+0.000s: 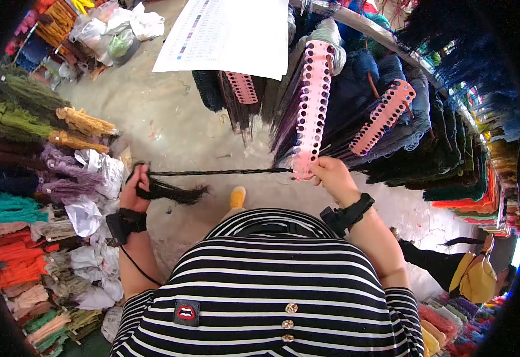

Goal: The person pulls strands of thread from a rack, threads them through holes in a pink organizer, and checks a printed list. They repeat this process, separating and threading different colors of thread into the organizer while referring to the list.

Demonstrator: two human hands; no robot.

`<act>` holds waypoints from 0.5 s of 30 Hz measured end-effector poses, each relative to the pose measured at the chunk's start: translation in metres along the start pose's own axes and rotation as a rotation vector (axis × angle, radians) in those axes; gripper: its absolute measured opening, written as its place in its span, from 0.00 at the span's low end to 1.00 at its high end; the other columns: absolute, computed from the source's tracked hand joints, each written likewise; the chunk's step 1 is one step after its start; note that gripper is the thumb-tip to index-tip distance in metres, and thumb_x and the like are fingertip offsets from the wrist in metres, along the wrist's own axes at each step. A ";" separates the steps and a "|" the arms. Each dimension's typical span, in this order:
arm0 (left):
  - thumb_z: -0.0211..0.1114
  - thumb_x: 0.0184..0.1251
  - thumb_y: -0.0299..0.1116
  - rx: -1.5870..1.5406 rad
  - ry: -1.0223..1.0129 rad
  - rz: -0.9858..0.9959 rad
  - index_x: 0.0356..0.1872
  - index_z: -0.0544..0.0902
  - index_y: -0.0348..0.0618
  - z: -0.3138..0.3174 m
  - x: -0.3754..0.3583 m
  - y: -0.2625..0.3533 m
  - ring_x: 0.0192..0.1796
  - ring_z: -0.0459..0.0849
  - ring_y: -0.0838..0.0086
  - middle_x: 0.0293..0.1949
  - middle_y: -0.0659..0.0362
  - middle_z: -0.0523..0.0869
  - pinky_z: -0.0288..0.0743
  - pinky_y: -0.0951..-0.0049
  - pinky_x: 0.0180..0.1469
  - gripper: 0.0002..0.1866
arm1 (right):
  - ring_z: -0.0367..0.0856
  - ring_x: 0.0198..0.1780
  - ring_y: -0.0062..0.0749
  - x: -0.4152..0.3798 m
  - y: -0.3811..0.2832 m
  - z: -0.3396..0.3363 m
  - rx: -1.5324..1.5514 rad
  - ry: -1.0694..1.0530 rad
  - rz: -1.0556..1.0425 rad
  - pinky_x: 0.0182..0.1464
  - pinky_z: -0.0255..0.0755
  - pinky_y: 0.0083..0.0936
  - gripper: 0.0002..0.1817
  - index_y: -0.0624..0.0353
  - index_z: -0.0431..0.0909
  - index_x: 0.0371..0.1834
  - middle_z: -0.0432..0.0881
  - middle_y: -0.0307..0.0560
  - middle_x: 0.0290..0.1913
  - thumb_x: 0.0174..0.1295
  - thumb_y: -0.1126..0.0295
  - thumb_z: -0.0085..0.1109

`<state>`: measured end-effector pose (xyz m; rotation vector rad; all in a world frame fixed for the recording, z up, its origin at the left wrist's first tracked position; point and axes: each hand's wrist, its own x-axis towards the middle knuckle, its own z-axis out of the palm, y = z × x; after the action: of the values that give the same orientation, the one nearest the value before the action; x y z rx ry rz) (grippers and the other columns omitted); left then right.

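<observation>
My left hand [135, 189] is closed round a bundle of black yarn [224, 172], whose loose end hangs beside the fingers. The yarn runs taut across to the lower end of a long pink card with holes [314, 101]. My right hand [333, 177] pinches that end of the card. Dark threads hang from the card's holes on its left side. Two more pink cards, one short [242, 88] and one tilted [383, 117], hang nearby with dark threads. Above them is a white printed sheet [224, 35].
Coloured yarn skeins [16, 256] and plastic bags [84, 215] line the left side. Dark skeins [432, 166] hang from a rail [385, 37] on the right. At lower right there is a person in dark clothes [429, 262] near a yellow bag [475, 278].
</observation>
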<state>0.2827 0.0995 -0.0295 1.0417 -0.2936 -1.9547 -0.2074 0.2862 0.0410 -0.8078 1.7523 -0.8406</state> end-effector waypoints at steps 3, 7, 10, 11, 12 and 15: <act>0.55 0.72 0.29 0.258 0.180 -0.086 0.54 0.73 0.29 0.009 -0.007 -0.009 0.43 0.86 0.65 0.49 0.45 0.83 0.82 0.80 0.37 0.16 | 0.73 0.25 0.18 0.007 0.010 -0.001 0.027 0.036 -0.002 0.31 0.69 0.18 0.14 0.65 0.80 0.31 0.83 0.42 0.28 0.67 0.64 0.56; 0.52 0.75 0.36 0.227 0.032 -0.251 0.57 0.71 0.29 0.009 -0.015 -0.007 0.38 0.86 0.68 0.47 0.46 0.85 0.82 0.80 0.33 0.19 | 0.75 0.26 0.21 0.026 0.032 0.001 -0.147 0.149 -0.050 0.31 0.69 0.22 0.15 0.66 0.81 0.33 0.82 0.43 0.26 0.66 0.63 0.56; 0.53 0.75 0.38 0.247 -0.043 -0.225 0.53 0.74 0.35 0.009 -0.005 -0.003 0.28 0.81 0.77 0.42 0.52 0.86 0.74 0.83 0.24 0.17 | 0.82 0.32 0.35 0.059 0.076 -0.004 -0.227 0.221 -0.117 0.39 0.73 0.30 0.18 0.65 0.82 0.42 0.83 0.52 0.30 0.61 0.59 0.59; 0.54 0.74 0.39 0.279 -0.031 -0.203 0.52 0.75 0.36 0.020 -0.004 -0.002 0.26 0.80 0.79 0.41 0.53 0.86 0.71 0.85 0.22 0.16 | 0.83 0.39 0.39 0.062 0.085 -0.003 -0.207 0.277 -0.207 0.43 0.73 0.31 0.20 0.62 0.81 0.48 0.84 0.54 0.37 0.60 0.58 0.60; 0.54 0.74 0.39 0.258 0.005 -0.188 0.49 0.76 0.38 0.038 -0.007 0.000 0.26 0.79 0.81 0.37 0.56 0.86 0.67 0.87 0.21 0.15 | 0.83 0.45 0.40 0.058 0.076 -0.006 -0.245 0.260 -0.136 0.47 0.73 0.30 0.27 0.63 0.76 0.56 0.84 0.56 0.43 0.58 0.56 0.62; 0.53 0.75 0.38 0.152 -0.147 -0.160 0.48 0.77 0.40 0.074 0.005 0.005 0.25 0.73 0.85 0.36 0.61 0.84 0.64 0.87 0.21 0.12 | 0.81 0.39 0.41 0.046 0.070 -0.007 -0.216 0.447 -0.141 0.46 0.74 0.30 0.36 0.70 0.69 0.61 0.83 0.53 0.38 0.54 0.57 0.66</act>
<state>0.2282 0.0795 0.0165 1.0471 -0.4582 -2.1858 -0.2372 0.2870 -0.0370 -0.9458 2.2291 -0.9927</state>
